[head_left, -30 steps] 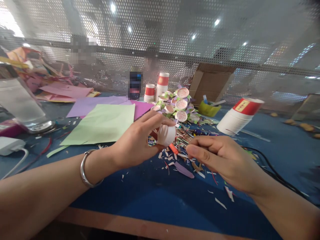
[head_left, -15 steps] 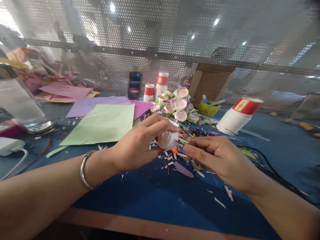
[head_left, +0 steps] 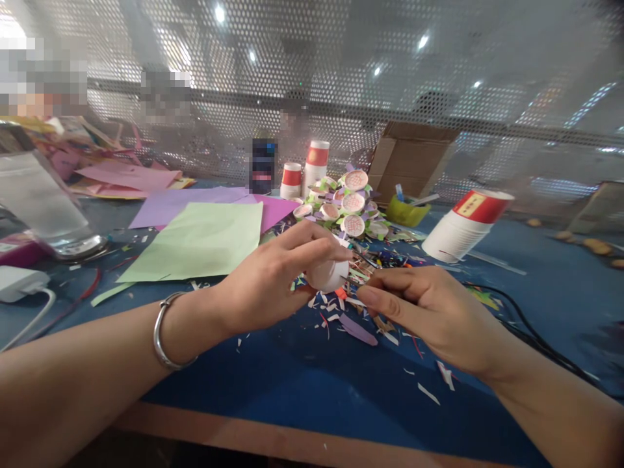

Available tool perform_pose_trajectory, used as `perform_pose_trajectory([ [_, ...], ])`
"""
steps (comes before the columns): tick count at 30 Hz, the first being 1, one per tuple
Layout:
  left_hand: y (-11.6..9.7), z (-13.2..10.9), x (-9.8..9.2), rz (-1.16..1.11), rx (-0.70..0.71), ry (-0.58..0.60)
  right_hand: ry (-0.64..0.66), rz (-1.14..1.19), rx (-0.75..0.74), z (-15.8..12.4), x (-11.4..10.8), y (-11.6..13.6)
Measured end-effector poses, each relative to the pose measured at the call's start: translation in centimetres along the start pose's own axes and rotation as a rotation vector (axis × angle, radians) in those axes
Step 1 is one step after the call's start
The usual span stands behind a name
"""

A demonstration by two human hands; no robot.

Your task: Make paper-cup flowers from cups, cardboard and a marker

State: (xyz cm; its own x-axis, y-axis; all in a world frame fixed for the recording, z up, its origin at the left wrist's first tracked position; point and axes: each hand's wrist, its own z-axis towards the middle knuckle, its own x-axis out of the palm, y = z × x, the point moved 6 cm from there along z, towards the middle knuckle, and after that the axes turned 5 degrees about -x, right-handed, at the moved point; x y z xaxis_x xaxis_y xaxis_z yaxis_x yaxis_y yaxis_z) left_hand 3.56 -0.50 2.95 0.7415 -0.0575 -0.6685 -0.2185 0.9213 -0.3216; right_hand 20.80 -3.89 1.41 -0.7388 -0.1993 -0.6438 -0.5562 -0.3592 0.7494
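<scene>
My left hand (head_left: 273,273) is closed around a small white paper cup (head_left: 329,275), fingers over its top and thumb below. Part of the cup is hidden behind those fingers. To its right, my right hand (head_left: 424,309) pinches a thin dark pointed thing (head_left: 350,281), whose tip is at the cup's side; its kind is too small to make out. Below and behind both hands lie paper scraps, among them a purple strip (head_left: 358,329). Just beyond them stands a cluster of decorated cup pieces (head_left: 353,203) with green and purple paper leaves.
A stack of red-and-white paper cups (head_left: 461,227) leans at the right, near a yellow-green holder (head_left: 407,211). Green paper (head_left: 195,240) covers the left side. A glass of water (head_left: 43,201) and a white charger (head_left: 22,286) stand far left. Black cables (head_left: 526,331) run at right.
Both hands hold nearly the same pose. The cup has turned slightly in my left hand, and the thin thing's tip stays at its side. A blurred figure now shows at upper left.
</scene>
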Motion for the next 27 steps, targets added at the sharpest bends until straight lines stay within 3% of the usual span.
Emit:
perform_pose_trajectory([
  [6, 0.2, 0.2, 0.0, -0.074, -0.102, 0.074, 0.007, -0.007, 0.010, 0.1, 0.0, 0.2],
  [12, 2.0, -0.2, 1.3, -0.467, -0.483, 0.252, 0.047, 0.055, 0.067, 0.0, 0.1, -0.2],
  [21, 2.3, -1.2, 2.7, -1.152, -0.971, 0.495, -0.082, -0.025, 0.078, 0.1, 0.2, -0.5],
  [27, 2.4, -1.5, 3.4, -1.384, -1.052, 0.499, -0.186, -0.046, 0.031, 0.1, -0.5, -0.2],
])
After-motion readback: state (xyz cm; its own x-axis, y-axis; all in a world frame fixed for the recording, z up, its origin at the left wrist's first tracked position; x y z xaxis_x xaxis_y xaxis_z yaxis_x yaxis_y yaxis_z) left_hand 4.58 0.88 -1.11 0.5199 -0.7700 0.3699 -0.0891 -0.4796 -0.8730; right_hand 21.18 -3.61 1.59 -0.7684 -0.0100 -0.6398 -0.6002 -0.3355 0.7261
